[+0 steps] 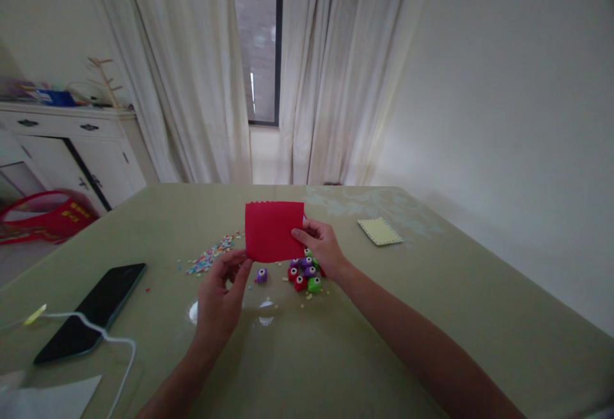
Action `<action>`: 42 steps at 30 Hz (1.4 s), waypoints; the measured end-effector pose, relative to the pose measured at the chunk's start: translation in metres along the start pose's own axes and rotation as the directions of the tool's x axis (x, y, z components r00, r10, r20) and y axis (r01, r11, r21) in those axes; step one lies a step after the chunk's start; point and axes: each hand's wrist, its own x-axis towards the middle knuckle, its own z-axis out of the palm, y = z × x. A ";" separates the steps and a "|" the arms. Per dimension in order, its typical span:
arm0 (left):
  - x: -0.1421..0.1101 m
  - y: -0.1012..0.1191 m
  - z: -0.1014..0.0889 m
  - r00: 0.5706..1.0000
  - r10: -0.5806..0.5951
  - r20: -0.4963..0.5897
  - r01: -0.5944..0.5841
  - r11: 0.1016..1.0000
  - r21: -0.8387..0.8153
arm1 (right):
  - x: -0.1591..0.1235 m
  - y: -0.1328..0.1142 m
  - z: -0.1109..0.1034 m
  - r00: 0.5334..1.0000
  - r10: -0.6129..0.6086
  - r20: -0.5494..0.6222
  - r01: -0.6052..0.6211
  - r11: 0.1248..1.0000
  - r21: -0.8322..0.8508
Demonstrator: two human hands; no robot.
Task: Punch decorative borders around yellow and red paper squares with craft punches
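While hands [271, 262] grip red sheet [273, 232], edges free.

Between the hands, the red sheet [274, 232] looks matt and smooth, like paper or felt. Beneath them, the counter [384, 316] has a smooth, glossy surface. Left of the hands, the phone [93, 310] shows a dark, glossy face; just below the sheet, the purple bead [261, 275] looks like shiny plastic. Beyond them hang soft cloth curtains [192, 73].
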 end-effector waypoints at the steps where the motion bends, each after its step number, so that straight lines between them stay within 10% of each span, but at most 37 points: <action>1: 0.000 -0.001 -0.001 1.000 -0.004 -0.004 0.004 1.000 0.005 | 0.001 0.001 0.001 1.000 0.007 -0.006 -0.007 1.000 0.013; 31: -0.028 -0.002 -0.002 0.998 -0.030 0.053 0.020 0.982 0.189 | -0.013 -0.007 -0.016 0.989 0.102 -0.103 -0.103 0.995 -0.009; 42: -0.037 0.002 0.004 0.987 -0.147 0.072 0.146 0.989 0.007 | -0.016 -0.030 -0.021 0.987 0.160 -0.003 -0.160 0.986 -0.051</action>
